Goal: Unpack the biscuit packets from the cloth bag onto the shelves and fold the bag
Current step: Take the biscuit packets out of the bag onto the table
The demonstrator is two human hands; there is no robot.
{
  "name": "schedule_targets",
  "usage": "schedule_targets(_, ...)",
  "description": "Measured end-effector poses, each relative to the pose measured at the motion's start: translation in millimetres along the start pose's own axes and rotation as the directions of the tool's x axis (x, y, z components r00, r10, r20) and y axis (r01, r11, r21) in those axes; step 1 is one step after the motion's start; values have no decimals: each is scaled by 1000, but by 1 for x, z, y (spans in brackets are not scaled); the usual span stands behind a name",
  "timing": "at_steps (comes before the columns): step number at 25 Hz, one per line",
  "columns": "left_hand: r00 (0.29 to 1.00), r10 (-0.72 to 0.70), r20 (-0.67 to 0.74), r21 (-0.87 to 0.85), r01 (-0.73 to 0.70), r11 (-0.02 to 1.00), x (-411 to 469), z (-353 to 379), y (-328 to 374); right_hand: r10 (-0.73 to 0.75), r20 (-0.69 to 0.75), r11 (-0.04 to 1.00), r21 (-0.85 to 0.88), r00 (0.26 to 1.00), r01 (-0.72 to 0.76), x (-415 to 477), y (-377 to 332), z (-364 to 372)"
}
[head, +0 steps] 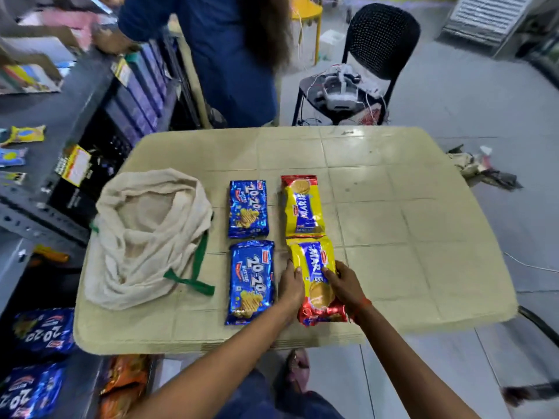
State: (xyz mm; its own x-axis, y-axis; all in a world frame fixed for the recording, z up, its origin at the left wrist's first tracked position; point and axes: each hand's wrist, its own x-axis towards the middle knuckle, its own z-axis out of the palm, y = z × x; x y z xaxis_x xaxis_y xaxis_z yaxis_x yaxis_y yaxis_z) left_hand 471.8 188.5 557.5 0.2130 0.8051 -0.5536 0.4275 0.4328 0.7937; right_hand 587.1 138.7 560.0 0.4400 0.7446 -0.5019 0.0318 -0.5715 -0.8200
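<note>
A crumpled cream cloth bag [145, 234] with green handles lies open on the left of the beige table [393, 237]. Two blue 20-20 packets lie side by side in a column: the far one [248, 208] and the near one [251, 282]. A yellow Marie packet [302, 205] lies at the far right of them. The near yellow Marie packet [314, 267] is held from both sides: my left hand [290, 287] grips its left edge and my right hand [344, 285] its right edge, low over the table.
Dark metal shelves [69, 116] stand along the left, with blue 20-20 packets [42, 331] on a low shelf. A person in blue [230, 55] stands beyond the table. A black chair [375, 55] with cables and a device sits at the back right.
</note>
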Motion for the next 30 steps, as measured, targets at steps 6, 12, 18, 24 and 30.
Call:
schedule_targets(6,1000,-26,-16,126,28,992,-2,11,-1,-18,27,995,-95,999,20,-4,5,0)
schedule_targets(12,987,64,-145,105,-49,993,-1,-19,5,-265,-166,933,-293,950,209,-2,-31,36)
schedule_targets(18,907,-86,-411,345,243,907,4,-83,-16,63,173,936,-353,983,2,6,-41,100)
schedule_targets(24,926,-216,-309,228,293,929,12,-111,-10,95,103,962,-267,990,-64,2,-49,126)
schedule_targets(30,933,11,-360,135,40,990,45,-136,47,-103,14,963,-250,995,103,41,-116,125)
